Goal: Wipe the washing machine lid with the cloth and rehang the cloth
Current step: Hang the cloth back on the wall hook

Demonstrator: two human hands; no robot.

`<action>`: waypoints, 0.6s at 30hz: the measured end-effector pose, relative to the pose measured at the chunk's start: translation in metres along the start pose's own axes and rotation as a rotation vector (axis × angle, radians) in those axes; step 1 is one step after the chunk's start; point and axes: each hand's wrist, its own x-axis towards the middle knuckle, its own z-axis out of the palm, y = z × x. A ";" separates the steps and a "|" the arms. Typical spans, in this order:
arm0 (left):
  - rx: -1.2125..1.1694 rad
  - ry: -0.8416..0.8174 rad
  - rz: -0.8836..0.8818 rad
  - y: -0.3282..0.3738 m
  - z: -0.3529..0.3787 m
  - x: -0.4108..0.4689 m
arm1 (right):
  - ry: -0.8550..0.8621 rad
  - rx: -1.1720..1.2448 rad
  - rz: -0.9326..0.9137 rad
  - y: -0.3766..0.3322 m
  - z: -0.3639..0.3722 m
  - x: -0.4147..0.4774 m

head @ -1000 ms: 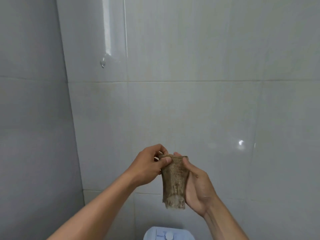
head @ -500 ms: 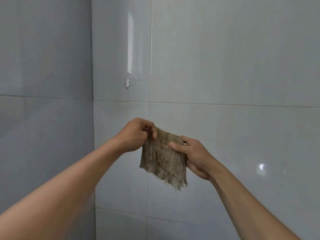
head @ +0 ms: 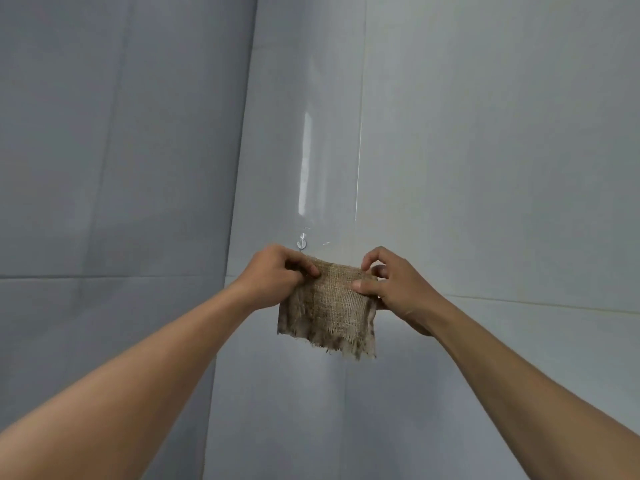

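Raised, both hands [head: 339, 282] pinch cloth [head: 329, 306] below hook [head: 302, 242].

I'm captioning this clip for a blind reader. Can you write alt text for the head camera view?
Two bare hands hold a frayed brown cloth stretched by its top corners, left hand and right hand, just below a small clear hook on a grey tiled wall near the corner.

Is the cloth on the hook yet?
Not yet. Both hands hold the cloth spread just below the hook.
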 end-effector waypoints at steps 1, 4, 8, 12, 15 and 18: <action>0.036 0.034 0.016 -0.004 -0.002 0.010 | -0.008 -0.075 -0.050 -0.001 0.003 0.012; 0.197 0.151 0.073 -0.015 -0.006 0.037 | -0.032 -0.328 -0.167 0.000 0.021 0.055; 0.329 0.272 0.116 -0.043 -0.008 0.074 | 0.059 -0.584 -0.296 0.007 0.046 0.111; 0.438 0.330 0.084 -0.077 0.000 0.105 | 0.121 -0.856 -0.380 0.018 0.065 0.151; 0.392 0.368 0.086 -0.096 0.007 0.115 | 0.164 -0.999 -0.406 0.028 0.070 0.161; 0.409 0.367 0.105 -0.110 0.011 0.116 | 0.205 -1.068 -0.445 0.038 0.074 0.155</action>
